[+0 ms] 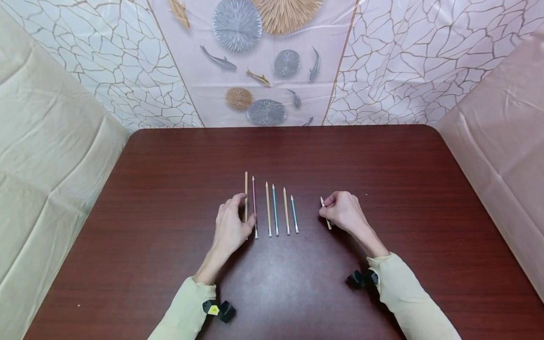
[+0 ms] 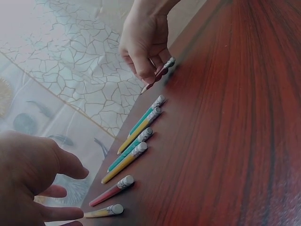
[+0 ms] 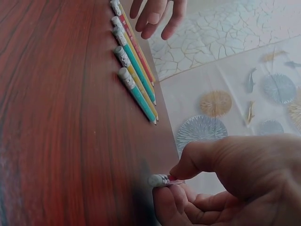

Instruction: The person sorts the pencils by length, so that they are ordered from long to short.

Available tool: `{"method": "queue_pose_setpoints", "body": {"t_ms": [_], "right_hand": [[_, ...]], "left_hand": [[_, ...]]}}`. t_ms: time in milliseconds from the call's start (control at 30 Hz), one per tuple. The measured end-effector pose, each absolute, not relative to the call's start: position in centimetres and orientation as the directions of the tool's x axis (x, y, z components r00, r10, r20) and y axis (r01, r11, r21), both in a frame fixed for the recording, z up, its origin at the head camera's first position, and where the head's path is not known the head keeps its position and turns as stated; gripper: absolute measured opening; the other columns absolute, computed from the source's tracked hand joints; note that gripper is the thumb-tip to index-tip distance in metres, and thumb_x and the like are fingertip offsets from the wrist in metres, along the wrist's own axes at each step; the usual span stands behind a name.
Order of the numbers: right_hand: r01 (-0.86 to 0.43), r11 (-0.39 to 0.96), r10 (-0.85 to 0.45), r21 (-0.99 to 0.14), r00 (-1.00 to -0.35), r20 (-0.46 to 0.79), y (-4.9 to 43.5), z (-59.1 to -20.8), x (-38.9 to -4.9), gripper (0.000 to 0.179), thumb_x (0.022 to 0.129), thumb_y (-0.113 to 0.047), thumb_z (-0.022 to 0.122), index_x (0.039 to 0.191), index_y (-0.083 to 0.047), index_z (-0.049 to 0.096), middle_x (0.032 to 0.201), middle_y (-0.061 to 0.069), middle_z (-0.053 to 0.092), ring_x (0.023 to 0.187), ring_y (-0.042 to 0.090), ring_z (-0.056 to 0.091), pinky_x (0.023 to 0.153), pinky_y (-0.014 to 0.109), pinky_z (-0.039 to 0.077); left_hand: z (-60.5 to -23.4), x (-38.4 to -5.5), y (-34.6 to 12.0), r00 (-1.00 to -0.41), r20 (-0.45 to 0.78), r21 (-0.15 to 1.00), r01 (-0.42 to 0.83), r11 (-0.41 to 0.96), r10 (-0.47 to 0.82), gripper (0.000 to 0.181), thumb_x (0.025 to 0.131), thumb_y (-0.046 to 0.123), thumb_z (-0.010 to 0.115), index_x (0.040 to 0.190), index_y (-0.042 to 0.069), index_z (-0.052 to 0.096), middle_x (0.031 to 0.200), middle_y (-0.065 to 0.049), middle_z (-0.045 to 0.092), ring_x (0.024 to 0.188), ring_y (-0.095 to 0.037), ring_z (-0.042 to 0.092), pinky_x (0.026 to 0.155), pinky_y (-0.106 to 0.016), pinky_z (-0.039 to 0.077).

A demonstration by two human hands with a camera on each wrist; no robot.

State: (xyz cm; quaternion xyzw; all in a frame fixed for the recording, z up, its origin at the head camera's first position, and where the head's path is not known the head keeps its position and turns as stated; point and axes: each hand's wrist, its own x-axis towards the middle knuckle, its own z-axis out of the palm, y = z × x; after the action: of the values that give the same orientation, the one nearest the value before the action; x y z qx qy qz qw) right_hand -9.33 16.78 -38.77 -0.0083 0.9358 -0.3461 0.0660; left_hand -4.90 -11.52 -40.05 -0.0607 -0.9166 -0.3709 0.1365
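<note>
My right hand [image 1: 345, 213] pinches a short red pencil [image 2: 162, 73] between thumb and fingers at the right of a row of pencils. Its white eraser end pokes out of the grip in the right wrist view. At the row's left end, my left hand [image 1: 229, 226] hovers with spread fingers over a yellow pencil [image 1: 246, 183], partly hiding it; the thumb overlaps a longer red pencil [image 1: 254, 191]. Rightward lie a yellow pencil [image 1: 268, 208], a teal pencil [image 1: 275, 210], another yellow pencil [image 1: 286, 210] and a shorter teal pencil [image 1: 294, 215], tips pointing away from me.
The pencils lie on a dark red-brown wooden table [image 1: 170, 165]. A patterned cloth [image 1: 280, 85] hangs behind its far edge, and pale fabric [image 1: 51, 189] flanks both sides. A black wrist camera [image 1: 363, 279] is strapped on each cream sleeve.
</note>
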Motion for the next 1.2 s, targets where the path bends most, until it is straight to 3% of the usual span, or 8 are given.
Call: {"method": "queue_pose_setpoints", "body": {"t_ms": [433, 800, 1200], "right_hand": [[0.016, 0.759, -0.072, -0.651, -0.992, -0.108, 16.1, -38.8, -9.5, 0.013, 0.071, -0.009, 0.071, 0.082, -0.001, 0.071, 0.070, 0.003, 0.068, 0.062, 0.018, 0.060, 0.056, 0.030, 0.047], [0.042, 0.717, -0.078, -0.695, -0.987, -0.140, 15.4, -38.9, -9.3, 0.013, 0.073, -0.006, 0.069, 0.084, 0.000, 0.069, 0.065, 0.002, 0.067, 0.051, 0.012, 0.061, 0.049, 0.027, 0.048], [0.036, 0.731, -0.079, -0.681, -0.987, -0.138, 14.8, -38.9, -9.5, 0.012, 0.072, -0.007, 0.070, 0.082, -0.001, 0.070, 0.065, 0.001, 0.066, 0.053, 0.013, 0.059, 0.051, 0.027, 0.047]], "left_hand": [[-40.1, -4.9, -11.5, -0.959, 0.283, 0.676, 0.210, 0.707, 0.014, 0.049, 0.078, 0.007, 0.078, 0.122, -0.001, 0.060, 0.105, -0.021, 0.066, 0.100, -0.044, 0.059, 0.088, -0.054, 0.045], [-40.2, -4.9, -11.7, -0.947, 0.320, 0.695, 0.251, 0.673, 0.023, 0.045, 0.077, 0.003, 0.079, 0.119, 0.000, 0.064, 0.102, -0.019, 0.069, 0.096, -0.038, 0.063, 0.086, -0.054, 0.046], [-40.2, -5.0, -11.8, -0.941, 0.336, 0.725, 0.277, 0.630, 0.028, 0.043, 0.077, -0.002, 0.077, 0.118, -0.003, 0.063, 0.103, -0.020, 0.069, 0.089, -0.034, 0.070, 0.077, -0.045, 0.055]]}}
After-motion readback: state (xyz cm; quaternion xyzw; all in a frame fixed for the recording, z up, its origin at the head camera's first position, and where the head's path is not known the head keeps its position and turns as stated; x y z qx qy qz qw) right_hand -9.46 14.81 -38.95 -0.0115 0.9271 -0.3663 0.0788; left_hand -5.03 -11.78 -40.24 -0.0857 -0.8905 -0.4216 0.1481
